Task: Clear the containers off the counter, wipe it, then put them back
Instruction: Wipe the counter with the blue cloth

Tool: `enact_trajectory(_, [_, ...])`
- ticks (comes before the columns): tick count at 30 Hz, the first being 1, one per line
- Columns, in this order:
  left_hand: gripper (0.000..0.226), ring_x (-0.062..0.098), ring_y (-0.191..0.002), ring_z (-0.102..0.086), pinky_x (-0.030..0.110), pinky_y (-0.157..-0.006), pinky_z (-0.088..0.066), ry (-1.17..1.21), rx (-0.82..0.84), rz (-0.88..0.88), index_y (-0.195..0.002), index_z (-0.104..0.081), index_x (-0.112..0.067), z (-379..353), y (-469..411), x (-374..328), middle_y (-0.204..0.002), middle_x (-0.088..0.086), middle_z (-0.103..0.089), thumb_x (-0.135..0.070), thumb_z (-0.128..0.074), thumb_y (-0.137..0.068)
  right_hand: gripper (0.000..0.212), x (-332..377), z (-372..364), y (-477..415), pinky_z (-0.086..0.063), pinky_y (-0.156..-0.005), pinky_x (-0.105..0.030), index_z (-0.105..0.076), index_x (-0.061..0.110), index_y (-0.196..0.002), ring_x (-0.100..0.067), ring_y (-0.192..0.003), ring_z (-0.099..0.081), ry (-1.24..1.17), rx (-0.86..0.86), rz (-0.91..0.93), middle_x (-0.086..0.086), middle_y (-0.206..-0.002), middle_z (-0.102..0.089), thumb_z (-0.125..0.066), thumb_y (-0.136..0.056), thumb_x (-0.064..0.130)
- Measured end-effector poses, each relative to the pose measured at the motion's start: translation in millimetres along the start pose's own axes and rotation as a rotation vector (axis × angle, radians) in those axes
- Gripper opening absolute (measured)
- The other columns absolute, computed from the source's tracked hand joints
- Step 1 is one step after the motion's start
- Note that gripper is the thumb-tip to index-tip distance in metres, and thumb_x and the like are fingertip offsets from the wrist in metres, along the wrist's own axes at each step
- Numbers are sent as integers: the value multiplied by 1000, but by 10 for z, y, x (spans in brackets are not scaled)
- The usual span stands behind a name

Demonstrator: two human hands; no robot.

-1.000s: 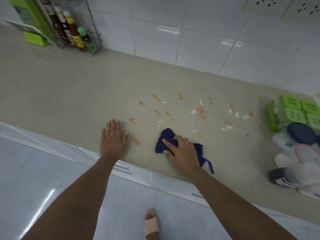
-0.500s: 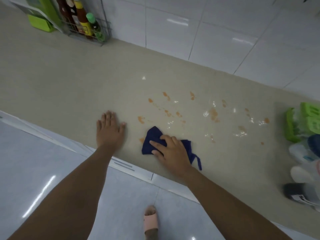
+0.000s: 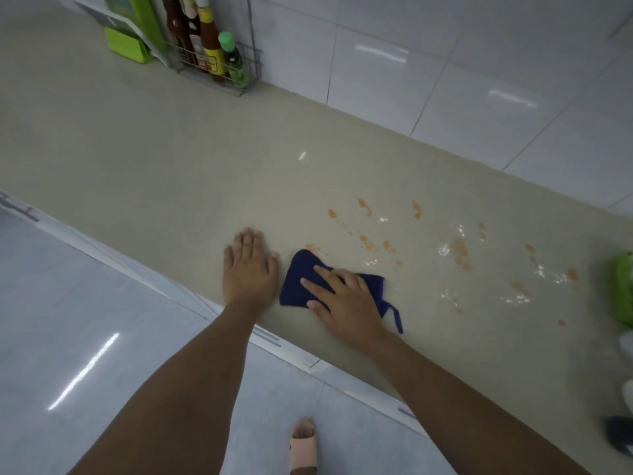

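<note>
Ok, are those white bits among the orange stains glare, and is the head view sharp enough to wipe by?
Head view: the white flecks among the orange stains look like wet glints. Tile wall and floor carry streaks of lamp glare. The frame is soft; the counter edge bows from the wide lens. The right hand on the blue cloth reads clearly.
</note>
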State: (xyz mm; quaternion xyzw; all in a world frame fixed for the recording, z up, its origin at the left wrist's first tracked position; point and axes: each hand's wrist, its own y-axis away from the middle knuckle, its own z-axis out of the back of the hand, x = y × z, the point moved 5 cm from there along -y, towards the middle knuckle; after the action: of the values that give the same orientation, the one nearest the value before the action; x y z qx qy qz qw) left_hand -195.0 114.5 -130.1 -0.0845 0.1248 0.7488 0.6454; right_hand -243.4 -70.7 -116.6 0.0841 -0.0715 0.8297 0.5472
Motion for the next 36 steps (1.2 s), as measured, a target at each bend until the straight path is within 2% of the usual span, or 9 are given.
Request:
enact_trajectory(5, [61, 18, -149, 2, 39, -121, 0, 16, 10, 14, -151, -5, -13, -6, -19, 9, -161, 5, -2, -41, -16, -98, 44, -298, 73, -453, -36, -98, -41, -46, 39, -137, -27, -122, -42, 34, 29, -136, 2, -147, -42, -38, -96, 50])
enact_trajectory(10, [61, 17, -149, 3, 38, -121, 2, 37, 0, 11, -151, -6, -13, -18, -13, 18, -161, 4, -2, -41, -17, -98, 46, -144, 54, -320, -44, -84, -41, -62, 34, -124, -30, -105, -54, 17, -107, -228, -4, -129, -58, -36, -89, 50])
enact_trajectory(13, [61, 17, -149, 2, 38, -121, 1, 33, -1, 7, -151, -9, -13, -19, -18, 31, -161, 4, -4, -40, -17, -98, 39, -1, 35, -588, -40, -89, -41, -58, 36, -128, -29, -111, -49, -32, -37, -178, -3, -133, -52, -47, -91, 46])
enact_trajectory(16, [60, 16, -148, 4, 37, -121, 3, 42, -1, 4, -152, -8, -14, -6, -16, 28, -161, 4, -3, -40, -15, -98, 40, 35, 42, -953, -37, -93, -40, -53, 39, -131, -26, -116, -44, -56, -15, -140, -1, -136, -47, -49, -92, 46])
enact_trajectory(21, [61, 16, -148, 3, 36, -121, 3, 44, -3, 15, -152, -8, -14, 9, -14, 20, -161, 3, -3, -41, -17, -98, 41, -242, 94, -1207, -36, -96, -38, -53, 35, -132, -25, -119, -42, -69, -62, -276, -4, -135, -47, -48, -93, 46])
enact_trajectory(26, [61, 15, -148, 4, 36, -121, 4, 42, -2, 18, -152, -6, -14, 10, -15, 12, -161, 3, -2, -42, -18, -98, 42, -328, 101, -708, -41, -91, -41, -55, 30, -132, -28, -115, -47, -60, -182, -460, -9, -133, -50, -50, -93, 44])
enact_trajectory(30, [61, 15, -148, 6, 36, -121, 4, 42, 6, 16, -152, -4, -15, 13, -4, -3, -161, 2, 0, -42, -15, -98, 41, -54, 12, -551, -45, -86, -40, -58, 29, -129, -28, -109, -51, -37, -195, -392, -8, -128, -55, -54, -90, 43])
enact_trajectory(33, [60, 16, -148, 9, 37, -121, 5, 11, 18, 26, -152, -1, -15, 3, 0, -15, -161, 3, 3, -40, -12, -99, 42, -62, 19, -855, -42, -90, -40, -55, 30, -132, -27, -113, -48, -75, -148, -310, -8, -131, -51, -49, -93, 43])
enact_trajectory(36, [59, 17, -148, 12, 39, -120, 8, 4, 75, 52, -151, 2, -15, -8, -49, -37, -161, 3, 7, -38, -13, -100, 43, -278, 74, -1220, -38, -94, -40, -51, 30, -135, -27, -118, -43, -93, -107, -320, -7, -137, -46, -46, -95, 43])
